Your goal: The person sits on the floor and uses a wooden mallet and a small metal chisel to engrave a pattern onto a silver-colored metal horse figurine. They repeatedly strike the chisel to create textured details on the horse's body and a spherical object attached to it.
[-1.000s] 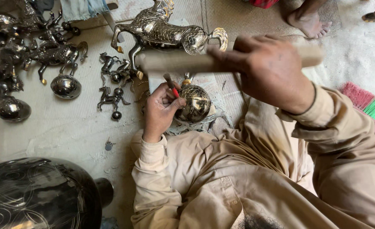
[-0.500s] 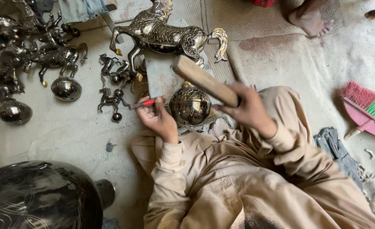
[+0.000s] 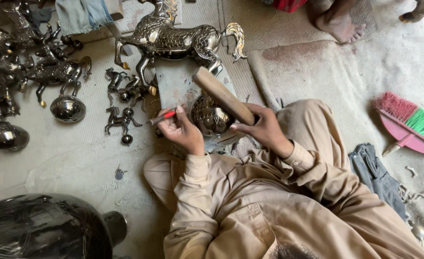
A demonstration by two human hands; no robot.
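wooden mallet (image 3: 223, 95) lowered, nearer metal ball (image 3: 210, 116)

A pale, dusty woven mat (image 3: 68, 158) covers the floor under soft daylight. A worn rug (image 3: 312, 72) lies at the far edge, a grey rag (image 3: 372, 168) at the right.

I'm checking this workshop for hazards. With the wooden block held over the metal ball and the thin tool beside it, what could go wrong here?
1. The left hand holds the red-tipped tool close to the metal ball; the wooden block in the right hand might hit the fingers.
2. The round ball may roll under a blow.
3. The small horse figures lie close by and might get knocked.
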